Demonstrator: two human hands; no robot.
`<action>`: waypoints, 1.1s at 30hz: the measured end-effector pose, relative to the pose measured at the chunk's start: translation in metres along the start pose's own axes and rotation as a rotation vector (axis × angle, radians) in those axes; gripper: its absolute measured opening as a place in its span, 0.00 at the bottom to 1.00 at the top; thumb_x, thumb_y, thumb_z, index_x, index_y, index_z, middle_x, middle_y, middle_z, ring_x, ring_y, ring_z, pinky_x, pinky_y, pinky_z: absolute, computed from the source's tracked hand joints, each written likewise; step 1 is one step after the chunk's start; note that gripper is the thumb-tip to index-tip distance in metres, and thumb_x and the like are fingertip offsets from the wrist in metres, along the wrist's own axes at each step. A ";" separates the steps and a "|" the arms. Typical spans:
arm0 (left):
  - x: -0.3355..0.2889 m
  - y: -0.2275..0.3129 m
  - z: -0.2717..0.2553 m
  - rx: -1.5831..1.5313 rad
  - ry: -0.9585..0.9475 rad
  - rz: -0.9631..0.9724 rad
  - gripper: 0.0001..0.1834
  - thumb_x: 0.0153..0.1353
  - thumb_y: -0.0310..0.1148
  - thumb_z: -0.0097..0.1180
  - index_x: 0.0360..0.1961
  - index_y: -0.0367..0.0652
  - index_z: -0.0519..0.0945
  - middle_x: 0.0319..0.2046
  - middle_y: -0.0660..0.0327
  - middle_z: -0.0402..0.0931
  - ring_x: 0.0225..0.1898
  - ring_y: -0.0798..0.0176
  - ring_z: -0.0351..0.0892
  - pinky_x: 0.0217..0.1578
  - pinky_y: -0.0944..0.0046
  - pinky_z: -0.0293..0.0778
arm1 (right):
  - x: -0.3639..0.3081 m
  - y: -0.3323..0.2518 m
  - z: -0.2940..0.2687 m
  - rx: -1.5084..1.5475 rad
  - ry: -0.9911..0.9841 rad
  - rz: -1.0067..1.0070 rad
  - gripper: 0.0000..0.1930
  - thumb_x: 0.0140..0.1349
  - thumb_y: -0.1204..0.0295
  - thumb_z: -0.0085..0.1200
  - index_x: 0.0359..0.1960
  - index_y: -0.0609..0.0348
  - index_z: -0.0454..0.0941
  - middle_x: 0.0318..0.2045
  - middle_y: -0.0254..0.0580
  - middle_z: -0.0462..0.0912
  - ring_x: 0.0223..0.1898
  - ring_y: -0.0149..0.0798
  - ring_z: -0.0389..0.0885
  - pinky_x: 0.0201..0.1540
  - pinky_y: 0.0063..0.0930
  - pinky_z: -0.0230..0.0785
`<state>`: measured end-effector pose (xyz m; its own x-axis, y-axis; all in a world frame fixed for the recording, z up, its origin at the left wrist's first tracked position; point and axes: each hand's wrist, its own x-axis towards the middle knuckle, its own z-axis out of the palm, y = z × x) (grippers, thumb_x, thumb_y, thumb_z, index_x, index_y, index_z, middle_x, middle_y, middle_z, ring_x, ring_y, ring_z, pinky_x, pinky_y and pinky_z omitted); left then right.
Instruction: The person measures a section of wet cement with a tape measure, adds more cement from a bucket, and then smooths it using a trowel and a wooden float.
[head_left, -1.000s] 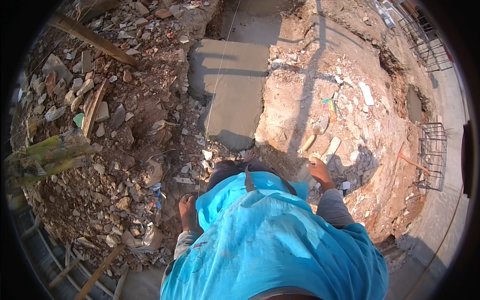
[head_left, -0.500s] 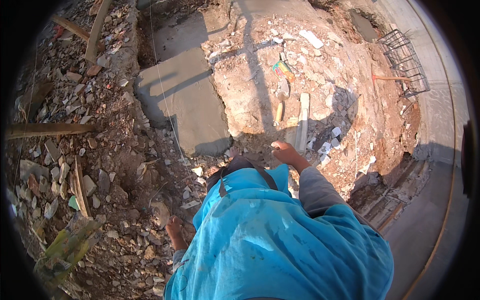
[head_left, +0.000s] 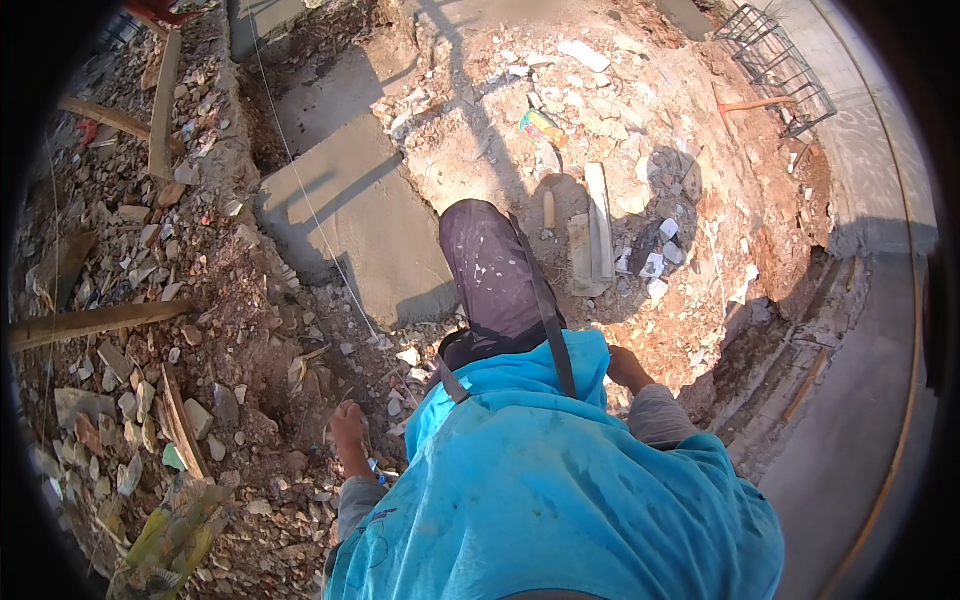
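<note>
My left hand (head_left: 349,428) hangs over the rubble beside my blue shirt, its fingers curled; whatever they hold, if anything, is too small to make out. Close to the shirt's right side, my right hand (head_left: 627,370) is bent with fingers drawn together. Their tips are partly hidden, and I cannot make out anything in them. Between the hands my dark-trousered knee (head_left: 490,265) is raised in front of a smooth wet concrete slab (head_left: 350,220). A thin white string (head_left: 305,190) runs across the slab toward me.
Ahead lie a trowel (head_left: 549,200), a long pale float (head_left: 598,215) and a colourful packet (head_left: 541,127). A wooden-handled tool (head_left: 757,105) rests by a steel rebar cage (head_left: 778,70). Wooden planks (head_left: 100,322) stick out of rubble at left. A trench (head_left: 765,345) edges the concrete at right.
My knee has risen into view over the slab's near edge. My right hand has drawn back toward my side; my left hand has shifted slightly forward. The view has shifted.
</note>
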<state>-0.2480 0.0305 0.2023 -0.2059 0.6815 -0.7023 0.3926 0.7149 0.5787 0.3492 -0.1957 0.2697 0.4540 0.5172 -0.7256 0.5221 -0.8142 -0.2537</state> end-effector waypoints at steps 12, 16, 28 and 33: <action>-0.003 -0.023 0.044 0.147 0.063 -0.081 0.26 0.52 0.34 0.56 0.52 0.30 0.75 0.42 0.47 0.79 0.41 0.56 0.79 0.41 0.59 0.74 | 0.194 -0.095 -0.145 -0.179 0.157 -0.176 0.26 0.59 0.64 0.53 0.57 0.65 0.69 0.42 0.61 0.81 0.46 0.59 0.79 0.50 0.46 0.70; -0.034 0.041 0.074 0.451 -0.099 -0.303 0.26 0.53 0.39 0.57 0.50 0.35 0.78 0.46 0.46 0.80 0.50 0.48 0.78 0.50 0.54 0.71 | 0.356 -0.151 -0.212 -0.157 0.273 -0.324 0.25 0.60 0.65 0.53 0.57 0.65 0.68 0.40 0.58 0.82 0.41 0.59 0.80 0.46 0.46 0.71; 0.034 0.255 0.274 0.327 -0.201 -0.454 0.23 0.56 0.37 0.54 0.51 0.36 0.77 0.40 0.51 0.83 0.44 0.54 0.83 0.47 0.59 0.76 | 0.797 -0.368 -0.312 -0.581 0.464 -0.613 0.29 0.60 0.64 0.51 0.64 0.56 0.63 0.54 0.58 0.74 0.51 0.62 0.75 0.55 0.54 0.66; 0.058 0.298 0.336 0.232 -0.192 -0.492 0.23 0.57 0.36 0.55 0.52 0.35 0.77 0.41 0.51 0.82 0.45 0.54 0.82 0.48 0.59 0.75 | 0.900 -0.348 -0.332 -0.822 0.482 -0.639 0.31 0.61 0.62 0.51 0.65 0.56 0.60 0.64 0.55 0.63 0.63 0.60 0.64 0.62 0.53 0.59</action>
<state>0.1582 0.2306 0.1954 -0.2565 0.2215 -0.9408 0.4823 0.8729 0.0740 0.8160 0.6403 -0.0829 0.0729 0.9658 -0.2489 0.9900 -0.0397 0.1357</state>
